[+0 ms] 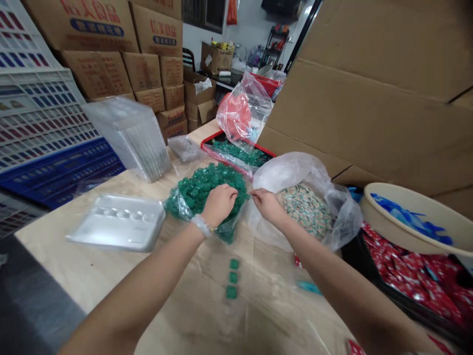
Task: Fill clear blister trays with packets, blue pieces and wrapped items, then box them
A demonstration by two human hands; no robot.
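My left hand [220, 203] is over a heap of green pieces [199, 190] in a clear plastic bag, its fingers pinched together; what they hold is hidden. Just right of the heap, the fingertips of my right hand [268, 204] are pinched too, with a bit of green at their tips, too small to name. This hand is beside a whitish plastic bag [291, 165] of small pale and teal pieces [306, 209]. Between my forearms, three green squares [232, 278] sit in a row in a see-through holder on the wooden table [192, 291].
A stack of clear plastic trays [129, 138] and a single tray [118, 222] stand left. Behind the heap is a red-rimmed black tray [218, 157] with green pieces. At right are a cream basin [410, 222] and red packets [410, 276]. Cardboard [369, 88] rises behind.
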